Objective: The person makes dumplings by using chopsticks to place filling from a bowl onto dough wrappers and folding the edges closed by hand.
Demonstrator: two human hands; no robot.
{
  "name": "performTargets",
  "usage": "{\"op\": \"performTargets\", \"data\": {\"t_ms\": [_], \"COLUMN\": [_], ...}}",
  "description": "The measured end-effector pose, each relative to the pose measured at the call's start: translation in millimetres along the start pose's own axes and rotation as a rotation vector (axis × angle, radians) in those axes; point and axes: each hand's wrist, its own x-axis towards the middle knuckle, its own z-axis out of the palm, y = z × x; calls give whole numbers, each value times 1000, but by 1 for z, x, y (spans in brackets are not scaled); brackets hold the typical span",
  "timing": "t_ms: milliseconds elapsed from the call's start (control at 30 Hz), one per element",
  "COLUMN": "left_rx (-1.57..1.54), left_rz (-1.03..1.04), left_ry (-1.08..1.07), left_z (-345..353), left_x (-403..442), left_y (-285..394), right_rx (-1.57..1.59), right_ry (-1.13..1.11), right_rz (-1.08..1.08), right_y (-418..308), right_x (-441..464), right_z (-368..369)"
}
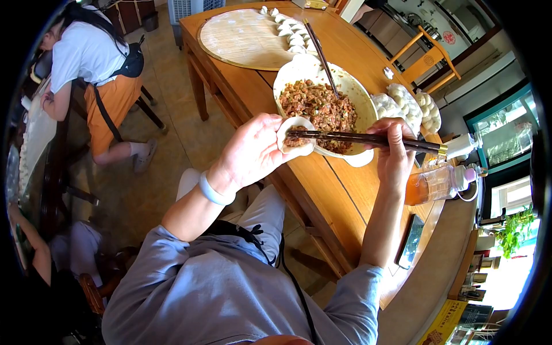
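Plainly, no writing can be read: the print on the yellow box (445, 323) at lower right and the round red mark (448, 37) on the glass at upper right are too small to make out.

Near the centre of the frame, the left hand (253, 146) grips the left side of a round wrapper (299, 150) between thumb and fingers, its open face towards the camera and a lump of filling on it. The right hand (397, 144) has its fingers closed around dark chopsticks (356, 137). Their long axis runs nearly level, dipping slightly rightward; the tips point left and meet the filling on the wrapper, and the metal-banded ends point right.

Behind the wrapper sits the bowl (363, 92) of meat mix (316, 106); wrapper and chopsticks hide part of its lower edge. A second pair (321, 54) leans in it, tops towards the upper left. Above, the round mat (241, 40) bears rows of dumplings (296, 39) along its right side. Filled bags (405, 106) lie just right of the bowl, with a bottle (425, 187) of amber liquid below them and a phone (410, 241) further down the table (328, 195). At upper left, a person (95, 49) in orange bottoms bends over another surface.
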Motion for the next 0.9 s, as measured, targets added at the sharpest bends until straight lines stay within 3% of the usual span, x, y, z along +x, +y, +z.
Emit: {"op": "performTargets", "data": {"t_ms": [467, 667, 900], "left_rx": [48, 35, 17], "left_rz": [-11, -5, -23], "left_ry": [-4, -30, -34], "left_z": [2, 3, -1], "left_x": [0, -1, -1], "left_y": [1, 2, 2], "right_rx": [95, 259, 240], "right_ry": [179, 28, 54], "right_rz": [187, 106, 154], "right_y": [15, 22, 23], "right_x": [8, 8, 8], "right_z": [-13, -21, -14]}}
